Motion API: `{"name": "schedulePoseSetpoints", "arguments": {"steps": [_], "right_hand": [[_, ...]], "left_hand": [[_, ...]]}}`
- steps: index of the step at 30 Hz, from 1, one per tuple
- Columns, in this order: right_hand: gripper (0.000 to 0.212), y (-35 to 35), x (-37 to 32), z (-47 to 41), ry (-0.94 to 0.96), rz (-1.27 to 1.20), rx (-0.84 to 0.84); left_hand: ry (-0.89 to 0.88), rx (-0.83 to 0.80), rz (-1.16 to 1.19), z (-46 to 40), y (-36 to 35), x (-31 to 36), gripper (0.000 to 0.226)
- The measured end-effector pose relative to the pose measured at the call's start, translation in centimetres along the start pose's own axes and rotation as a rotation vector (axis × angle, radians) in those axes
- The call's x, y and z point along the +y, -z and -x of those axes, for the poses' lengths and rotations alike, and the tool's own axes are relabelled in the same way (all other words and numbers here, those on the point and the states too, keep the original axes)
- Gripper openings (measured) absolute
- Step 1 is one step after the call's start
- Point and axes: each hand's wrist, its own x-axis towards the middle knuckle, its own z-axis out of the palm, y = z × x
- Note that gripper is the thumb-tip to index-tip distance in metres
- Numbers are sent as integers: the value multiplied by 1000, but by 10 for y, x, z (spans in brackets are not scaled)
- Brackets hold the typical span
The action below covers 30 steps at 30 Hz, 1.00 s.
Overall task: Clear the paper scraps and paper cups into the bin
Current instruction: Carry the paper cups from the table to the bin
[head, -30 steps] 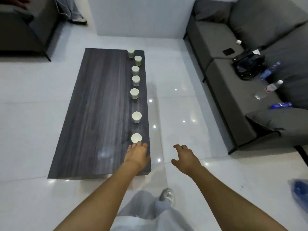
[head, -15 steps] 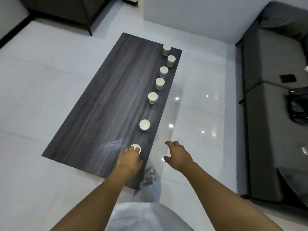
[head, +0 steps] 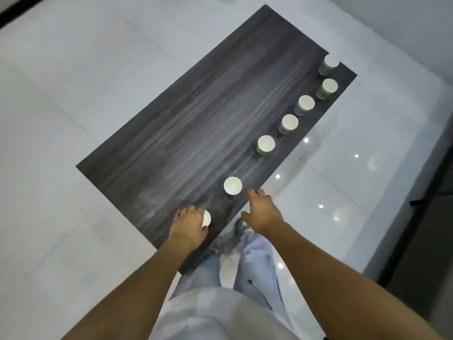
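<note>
Item: seven paper cups in a row on our dark table (head: pixel 196 119). Nearest cup (head: pixel 206 218) under our left hand (head: pixel 188 224), fingers curled round it. Second cup (head: pixel 232 185) just beyond our right hand (head: pixel 262 212), fingers loose and spread, holding nothing. Other cups further off.

Dark wooden table (head: pixel 196 114) carries seven paper cups (head: pixel 266 144).

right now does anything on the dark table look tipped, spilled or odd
Nothing stands out. Seven white paper cups stand upright in a row along the dark wood-grain table, with no visible spill. The left hand grips the nearest cup; the right hand reaches toward the next cup.
</note>
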Motion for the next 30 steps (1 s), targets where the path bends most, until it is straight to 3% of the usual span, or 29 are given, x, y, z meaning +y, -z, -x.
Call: {"name": "schedulePoseSetpoints", "arguments": {"steps": [7,19,24,30], "right_hand": [[64,-5,12,-86,201,159,-80],[79,-101,34,-189,292,216,-123],[64,-118,39,-193,328,243,-97],[62,-106,26,-157,331,274,-167]], "left_hand": [[208,67,162,-40,-40,16,47],[267,145,156,-115,-145,2,58],[278,164,241,-122,-163,-3,61],[322,154,269,-88,-145,-12,56]]}}
